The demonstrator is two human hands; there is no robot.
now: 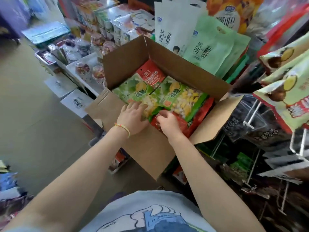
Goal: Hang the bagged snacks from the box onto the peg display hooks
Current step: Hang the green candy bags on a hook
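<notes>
Crowded shop aisle; open brown cardboard box [133, 61] among shelves. Green plastic snack bags [180, 96] lie atop red ones inside. Left hand [132, 114] rests spread on a green bag; right hand [167, 122], fingers curled, picks at its edge. Pick-up step; next, lift a bag towards the white wire peg hooks [250, 118], right.

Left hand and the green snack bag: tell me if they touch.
Touching. The head view shows the left hand lying flat on the green snack bag inside the box.

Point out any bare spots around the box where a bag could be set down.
Bare: the near box flap below both wrists, and the left flap beside the left hand. Crowded: the box interior, packed with green bags, and the peg display at right.
</notes>
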